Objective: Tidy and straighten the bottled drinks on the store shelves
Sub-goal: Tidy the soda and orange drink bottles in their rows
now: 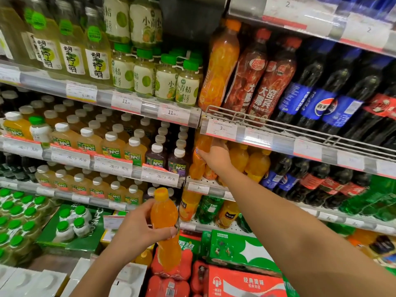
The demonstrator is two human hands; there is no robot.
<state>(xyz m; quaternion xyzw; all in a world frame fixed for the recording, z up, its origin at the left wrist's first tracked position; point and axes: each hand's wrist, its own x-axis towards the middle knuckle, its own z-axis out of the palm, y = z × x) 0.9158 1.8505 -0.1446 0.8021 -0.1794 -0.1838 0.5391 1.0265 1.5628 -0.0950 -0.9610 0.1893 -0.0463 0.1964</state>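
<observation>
My left hand [139,228] grips an orange soda bottle [166,230] by its upper body, holding it upright in front of the shelves, clear of them. My right hand [215,156] reaches into the second shelf on the right and is wrapped around another orange soda bottle [200,151] at the left end of that row. More orange bottles [249,161] stand just right of it, partly hidden by my arm.
Green-capped citrus drinks [167,81] and NFC juice bottles [111,146] fill the left shelves. Cola bottles [325,103] and red drink bottles [263,82] stand behind a wire rail [278,123] at upper right. Drink cartons [242,281] are stacked on the floor below.
</observation>
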